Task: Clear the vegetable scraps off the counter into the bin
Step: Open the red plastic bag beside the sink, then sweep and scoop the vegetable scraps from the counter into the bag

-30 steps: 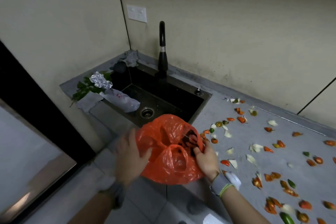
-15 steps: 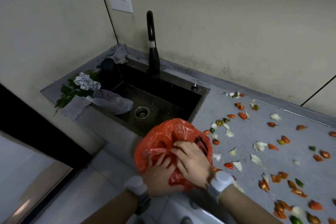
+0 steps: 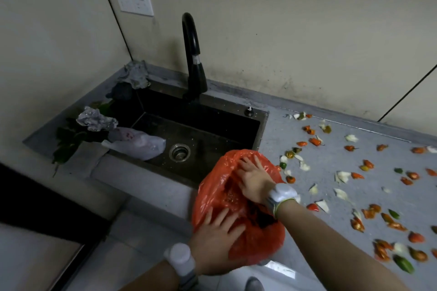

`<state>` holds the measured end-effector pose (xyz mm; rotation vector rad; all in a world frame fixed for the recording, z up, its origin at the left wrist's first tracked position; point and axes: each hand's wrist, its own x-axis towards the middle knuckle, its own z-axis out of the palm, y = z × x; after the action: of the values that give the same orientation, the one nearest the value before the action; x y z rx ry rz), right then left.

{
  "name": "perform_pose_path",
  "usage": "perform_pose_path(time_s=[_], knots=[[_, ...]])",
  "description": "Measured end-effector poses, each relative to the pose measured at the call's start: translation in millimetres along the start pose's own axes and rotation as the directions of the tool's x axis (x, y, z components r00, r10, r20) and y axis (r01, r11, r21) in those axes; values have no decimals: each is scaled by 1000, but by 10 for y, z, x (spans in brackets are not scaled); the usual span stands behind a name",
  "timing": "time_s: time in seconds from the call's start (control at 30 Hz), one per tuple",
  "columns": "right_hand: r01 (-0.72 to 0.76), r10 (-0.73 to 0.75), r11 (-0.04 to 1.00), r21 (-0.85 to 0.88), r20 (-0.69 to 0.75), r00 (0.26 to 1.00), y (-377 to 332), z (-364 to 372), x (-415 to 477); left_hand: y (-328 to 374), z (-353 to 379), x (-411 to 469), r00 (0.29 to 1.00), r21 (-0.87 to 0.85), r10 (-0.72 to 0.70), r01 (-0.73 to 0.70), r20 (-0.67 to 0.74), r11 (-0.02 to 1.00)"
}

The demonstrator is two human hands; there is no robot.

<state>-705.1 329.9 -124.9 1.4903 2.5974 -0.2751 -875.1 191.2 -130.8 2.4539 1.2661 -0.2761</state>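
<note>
Both hands lie flat with fingers spread on an orange plastic bag [image 3: 257,243] at the worktop's [image 3: 326,163] front edge: left hand [image 3: 217,241] on its near side, right hand [image 3: 256,179] on top. Vegetable scraps [image 3: 315,141] lie scattered across the worktop to the bag's right.
</note>
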Motion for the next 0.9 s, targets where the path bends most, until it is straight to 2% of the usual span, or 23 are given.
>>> perform_pose_path(time_s=[0.07, 0.13, 0.2, 0.23, 0.3, 0.37, 0.43, 0.53, 0.6, 0.67, 0.77, 0.83, 0.9], knots=[[8, 16, 992, 125, -184, 983, -119, -3, -182, 18, -183, -63, 974, 15, 35, -33, -223, 999], [28, 57, 978, 209, -390, 919, -232, 20, -423, 29, -336, -73, 869, 24, 104, -106, -485, 994], [58, 47, 977, 207, -466, 884, -325, 138, -671, -31, -472, 37, 775, 49, 111, -103, -622, 993], [55, 32, 982, 181, -446, 894, -375, 220, -767, -86, -523, 137, 770, 64, 84, -56, -633, 996], [-27, 62, 993, 114, -312, 948, -472, 424, -932, -247, -580, 374, 828, 112, 45, 21, -558, 993], [-125, 132, 990, 59, -133, 982, -511, 587, -1066, -415, -529, 607, 911, 165, 12, 61, -412, 984], [-164, 165, 986, 23, -25, 986, -528, 706, -1177, -600, -425, 800, 971, 234, -22, 80, -239, 969], [-178, 178, 984, -2, 75, 981, -510, 814, -1289, -845, -317, 964, 992, 297, -127, 129, -27, 946], [-169, 168, 986, 0, 92, 982, -529, 832, -1341, -911, -337, 1002, 982, 283, -187, 174, 19, 943], [-140, 140, 990, 0, 46, 989, -527, 820, -1370, -851, -427, 974, 978, 235, -208, 208, -27, 949], [-65, 73, 996, 53, -166, 983, -471, 782, -1365, -528, -552, 774, 939, 201, -112, 185, -326, 962], [48, -4, 994, 101, -402, 916, -432, 705, -1370, -208, -503, 594, 872, 178, 41, 53, -487, 983], [107, -23, 988, 111, -585, 810, -324, 615, -1395, 88, -350, 420, 838, 107, 131, -88, -530, 990]])
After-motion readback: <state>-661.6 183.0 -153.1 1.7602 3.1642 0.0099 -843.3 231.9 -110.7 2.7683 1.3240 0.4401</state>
